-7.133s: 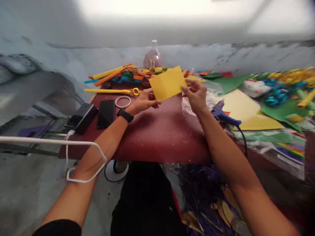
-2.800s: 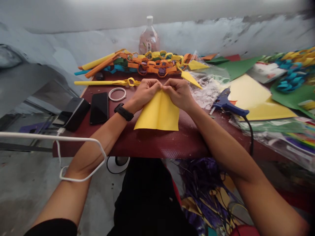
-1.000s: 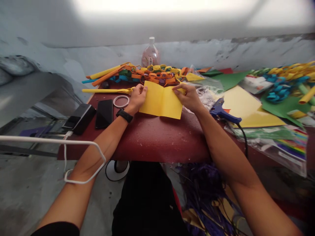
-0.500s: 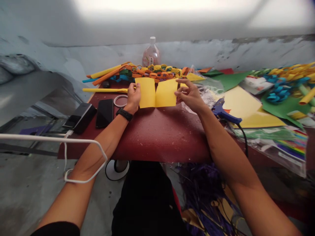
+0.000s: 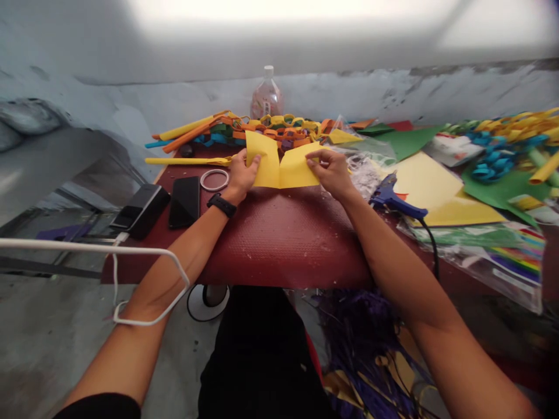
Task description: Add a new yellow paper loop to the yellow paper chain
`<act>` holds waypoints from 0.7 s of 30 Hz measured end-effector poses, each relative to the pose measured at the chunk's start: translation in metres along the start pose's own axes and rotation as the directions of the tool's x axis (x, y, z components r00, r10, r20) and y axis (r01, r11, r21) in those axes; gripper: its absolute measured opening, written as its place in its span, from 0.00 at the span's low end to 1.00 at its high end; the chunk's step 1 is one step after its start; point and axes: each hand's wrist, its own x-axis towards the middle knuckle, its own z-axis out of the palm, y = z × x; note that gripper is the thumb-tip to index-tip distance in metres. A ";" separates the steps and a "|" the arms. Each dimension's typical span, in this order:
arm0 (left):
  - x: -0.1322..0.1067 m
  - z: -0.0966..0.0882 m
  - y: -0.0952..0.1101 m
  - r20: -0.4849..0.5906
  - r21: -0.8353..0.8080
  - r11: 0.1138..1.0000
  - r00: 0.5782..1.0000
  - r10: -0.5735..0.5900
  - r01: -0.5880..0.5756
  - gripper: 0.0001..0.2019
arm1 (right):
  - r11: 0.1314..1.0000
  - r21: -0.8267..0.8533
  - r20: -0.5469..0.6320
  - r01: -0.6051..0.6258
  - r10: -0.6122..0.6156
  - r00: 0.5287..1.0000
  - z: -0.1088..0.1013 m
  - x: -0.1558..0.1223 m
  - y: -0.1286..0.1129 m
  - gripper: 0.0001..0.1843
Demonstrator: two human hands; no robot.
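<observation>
Yellow paper sheet (image 5: 279, 167), torn partway down its centre crease, held at twelve o'clock over the red mat (image 5: 279, 233). Left hand (image 5: 238, 174) and right hand (image 5: 332, 171) each pinch one half near the top edge. Parting the halves evenly (thumbs close to the crease) should keep the tear straight. Glue gun (image 5: 393, 201) lies at three o'clock.

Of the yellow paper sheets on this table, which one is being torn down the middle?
The yellow sheet held between the left hand and right hand, split from its top edge. The larger yellow sheet lies flat and whole beside the blue glue gun.
</observation>
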 end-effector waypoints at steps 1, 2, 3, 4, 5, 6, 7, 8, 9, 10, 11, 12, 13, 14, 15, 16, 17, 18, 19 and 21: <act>0.002 -0.001 -0.001 -0.030 0.017 1.000 1.000 0.006 -0.005 0.10 | 1.000 0.005 -0.024 0.013 -0.012 1.000 -0.001 0.001 0.000 0.08; 0.003 -0.002 -0.001 -0.055 0.031 0.999 0.998 0.009 -0.007 0.09 | 1.000 0.017 -0.043 0.022 -0.022 0.999 -0.003 0.002 0.001 0.08; 0.004 -0.003 -0.002 -0.073 0.036 0.999 0.997 0.008 -0.006 0.08 | 0.999 0.032 -0.055 0.027 -0.025 0.998 -0.004 0.002 0.001 0.08; 0.004 -0.003 -0.001 -0.083 0.027 1.000 0.997 0.003 0.000 0.07 | 0.999 0.047 -0.064 0.026 -0.023 0.998 -0.004 0.003 0.001 0.08; 0.004 -0.002 -0.001 -0.084 0.004 1.000 0.996 -0.009 0.009 0.06 | 0.998 0.059 -0.071 0.020 -0.016 0.997 -0.004 0.003 0.002 0.08; 0.003 -0.002 -0.001 -0.079 -0.032 0.999 0.996 -0.028 0.025 0.04 | 0.998 0.068 -0.076 0.009 -0.004 0.997 -0.004 0.003 0.002 0.08; 0.003 0.000 -0.001 -0.075 -0.072 0.996 0.996 -0.051 0.046 0.03 | 0.997 0.076 -0.080 -0.004 0.010 0.997 -0.004 0.003 0.002 0.09; 0.003 0.001 -0.001 -0.075 -0.112 0.991 0.994 -0.077 0.069 0.02 | 0.996 0.083 -0.087 -0.017 0.025 0.996 -0.003 0.003 0.003 0.09; 0.003 0.001 -0.002 -0.083 -0.143 0.986 0.991 -0.103 0.090 0.02 | 0.996 0.090 -0.100 -0.027 0.036 0.994 -0.003 0.004 0.004 0.10; 0.005 0.001 -0.003 -0.102 -0.165 0.981 0.987 -0.125 0.107 0.02 | 0.995 0.091 -0.122 -0.030 0.041 0.992 -0.004 0.004 0.006 0.10; 0.007 0.001 -0.004 -0.134 -0.178 0.977 0.981 -0.139 0.114 0.01 | 0.996 0.089 -0.155 -0.027 0.041 0.987 -0.005 0.006 0.008 0.10; 0.009 -0.001 -0.005 -0.175 -0.184 0.977 0.974 -0.144 0.111 0.01 | 0.997 0.081 -0.197 -0.018 0.034 0.980 -0.007 0.008 0.010 0.10; 0.013 -0.003 -0.006 -0.222 -0.184 0.978 0.964 -0.144 0.103 0.02 | 0.998 0.065 -0.245 -0.005 0.021 0.969 -0.010 0.010 0.013 0.09; 0.016 -0.006 -0.007 -0.268 -0.179 0.979 0.953 -0.140 0.093 0.03 | 0.999 0.041 -0.293 0.009 0.004 0.956 -0.014 0.013 0.016 0.10; 0.020 -0.009 -0.008 -0.307 -0.174 0.981 0.942 -0.135 0.084 0.05 | 1.000 0.011 -0.338 0.021 -0.016 0.941 -0.019 0.017 0.020 0.10; 0.023 -0.013 -0.009 -0.331 -0.171 0.982 0.934 -0.134 0.080 0.06 | 0.999 -0.022 -0.381 0.031 -0.037 0.924 -0.025 0.021 0.024 0.11; 0.026 -0.016 -0.008 -0.337 -0.172 0.982 0.932 -0.132 0.077 0.07 | 0.998 -0.056 -0.419 0.036 -0.056 0.906 -0.032 0.024 0.028 0.13; 0.029 -0.019 -0.008 -0.333 -0.178 0.981 0.934 -0.128 0.071 0.08 | 0.996 -0.085 -0.451 0.038 -0.073 0.889 -0.038 0.027 0.033 0.13; 0.031 -0.021 -0.007 -0.326 -0.184 0.981 0.938 -0.117 0.058 0.09 | 0.994 -0.105 -0.479 0.038 -0.084 0.874 -0.045 0.030 0.037 0.14; 0.034 -0.025 -0.006 -0.318 -0.182 0.983 0.945 -0.072 0.014 0.11 | 0.992 -0.121 -0.497 0.026 -0.083 0.864 -0.058 0.032 0.046 0.13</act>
